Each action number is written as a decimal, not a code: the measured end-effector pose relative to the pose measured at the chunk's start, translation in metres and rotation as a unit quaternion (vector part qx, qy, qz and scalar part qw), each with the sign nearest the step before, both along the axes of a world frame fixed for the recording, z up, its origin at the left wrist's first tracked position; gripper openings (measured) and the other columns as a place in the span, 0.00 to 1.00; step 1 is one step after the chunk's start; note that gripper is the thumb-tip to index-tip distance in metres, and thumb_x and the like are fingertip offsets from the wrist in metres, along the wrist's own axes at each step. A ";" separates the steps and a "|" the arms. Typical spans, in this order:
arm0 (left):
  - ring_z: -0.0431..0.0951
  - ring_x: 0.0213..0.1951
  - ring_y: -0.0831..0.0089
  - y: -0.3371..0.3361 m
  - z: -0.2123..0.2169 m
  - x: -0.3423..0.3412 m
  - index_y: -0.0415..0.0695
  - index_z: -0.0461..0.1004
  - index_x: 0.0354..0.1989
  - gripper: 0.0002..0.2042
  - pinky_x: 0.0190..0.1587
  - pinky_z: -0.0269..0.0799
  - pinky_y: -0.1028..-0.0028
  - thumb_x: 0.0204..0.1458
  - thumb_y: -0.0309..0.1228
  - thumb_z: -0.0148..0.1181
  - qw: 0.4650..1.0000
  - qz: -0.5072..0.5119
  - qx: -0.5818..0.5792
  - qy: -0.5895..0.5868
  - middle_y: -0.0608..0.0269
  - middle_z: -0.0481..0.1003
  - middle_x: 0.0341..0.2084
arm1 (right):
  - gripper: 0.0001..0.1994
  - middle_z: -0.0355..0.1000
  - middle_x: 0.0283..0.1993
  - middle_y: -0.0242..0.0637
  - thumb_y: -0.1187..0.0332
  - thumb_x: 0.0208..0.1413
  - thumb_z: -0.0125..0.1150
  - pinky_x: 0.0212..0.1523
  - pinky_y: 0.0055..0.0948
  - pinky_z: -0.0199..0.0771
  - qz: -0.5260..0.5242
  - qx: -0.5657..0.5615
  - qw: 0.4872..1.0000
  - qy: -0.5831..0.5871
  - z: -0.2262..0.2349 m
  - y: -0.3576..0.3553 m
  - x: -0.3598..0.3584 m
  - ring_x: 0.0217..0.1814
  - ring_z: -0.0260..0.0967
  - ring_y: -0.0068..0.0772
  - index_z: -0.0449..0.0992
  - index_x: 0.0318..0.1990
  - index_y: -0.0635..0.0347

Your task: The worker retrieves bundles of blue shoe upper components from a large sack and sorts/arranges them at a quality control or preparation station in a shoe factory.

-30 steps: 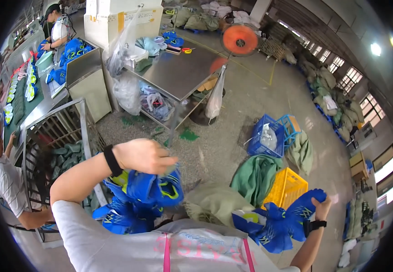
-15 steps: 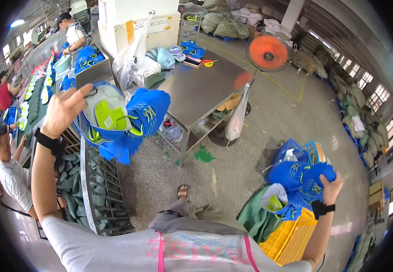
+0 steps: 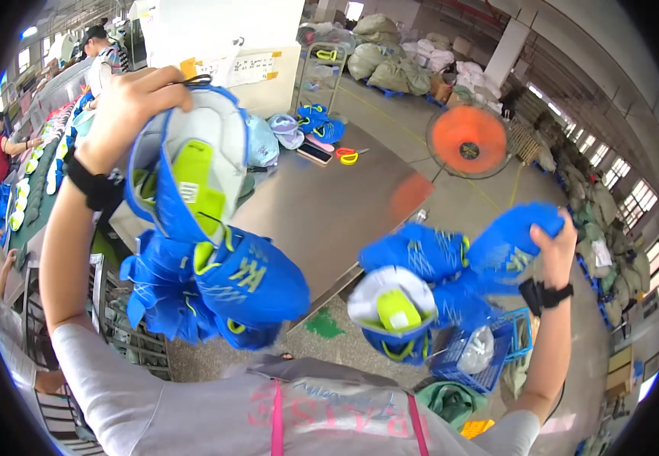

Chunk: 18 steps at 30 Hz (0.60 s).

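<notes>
nearer the table (image 3: 322,205) now, blue uppers (image 3: 249,281)

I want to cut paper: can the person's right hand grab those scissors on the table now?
Probably not: the right hand is gripping blue shoe pieces, and the scissors look far off across the metal table, though nothing covers them.

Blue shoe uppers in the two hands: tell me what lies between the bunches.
The head view shows open air between the left bunch and the right bunch; beyond the gap lie the metal table and a green patch on the floor.
</notes>
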<state>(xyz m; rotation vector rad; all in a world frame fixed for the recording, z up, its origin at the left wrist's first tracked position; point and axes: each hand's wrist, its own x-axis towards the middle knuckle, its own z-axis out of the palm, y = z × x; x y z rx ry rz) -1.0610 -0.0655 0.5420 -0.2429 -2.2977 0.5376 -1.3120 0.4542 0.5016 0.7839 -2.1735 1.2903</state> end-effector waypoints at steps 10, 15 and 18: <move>0.76 0.34 0.67 -0.037 -0.037 -0.202 0.55 0.74 0.32 0.10 0.34 0.71 0.73 0.42 0.29 0.48 0.997 0.017 0.068 0.041 0.69 0.75 0.32 | 0.15 0.70 0.35 0.32 0.73 0.43 0.66 0.41 0.23 0.66 0.123 0.011 0.991 0.048 0.000 -0.156 -0.284 0.36 0.65 0.22 0.69 0.39 0.64; 0.77 0.30 0.63 -0.062 -0.123 -0.264 0.55 0.70 0.32 0.07 0.33 0.72 0.64 0.46 0.30 0.48 0.985 0.130 0.107 -0.029 0.66 0.74 0.27 | 0.12 0.69 0.28 0.30 0.77 0.37 0.67 0.35 0.25 0.65 0.164 0.089 0.982 -0.001 -0.088 -0.247 -0.401 0.31 0.63 0.21 0.69 0.30 0.63; 0.77 0.30 0.64 -0.069 -0.145 -0.308 0.55 0.71 0.30 0.06 0.31 0.71 0.65 0.46 0.31 0.48 0.969 0.190 0.137 -0.072 0.66 0.74 0.27 | 0.13 0.70 0.28 0.33 0.76 0.36 0.68 0.35 0.26 0.66 0.160 0.088 0.983 -0.007 -0.110 -0.278 -0.484 0.30 0.64 0.24 0.70 0.31 0.63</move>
